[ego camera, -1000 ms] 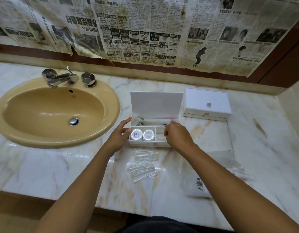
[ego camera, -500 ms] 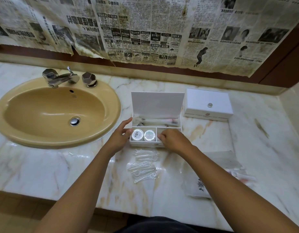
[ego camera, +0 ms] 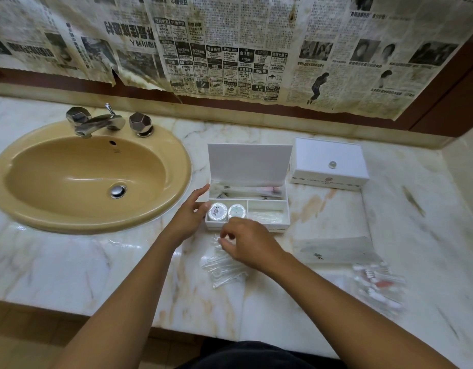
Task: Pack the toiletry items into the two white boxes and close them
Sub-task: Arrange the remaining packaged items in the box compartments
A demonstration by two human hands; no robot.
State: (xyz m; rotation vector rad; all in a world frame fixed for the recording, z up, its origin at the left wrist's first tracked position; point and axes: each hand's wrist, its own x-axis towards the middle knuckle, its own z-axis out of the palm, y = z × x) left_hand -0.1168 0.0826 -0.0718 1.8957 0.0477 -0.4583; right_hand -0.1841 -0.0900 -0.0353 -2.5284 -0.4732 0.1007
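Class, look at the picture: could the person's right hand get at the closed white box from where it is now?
Probably yes. The right hand hovers over the clear packets, and the closed box sits farther back to its right. Only bare counter lies between them; the open box stands off to the side.

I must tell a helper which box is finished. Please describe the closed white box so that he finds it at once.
Start at the yellow sink and go right along the marble counter. Past the open white box stands the closed white box, alone with a round silver knob on its lid.
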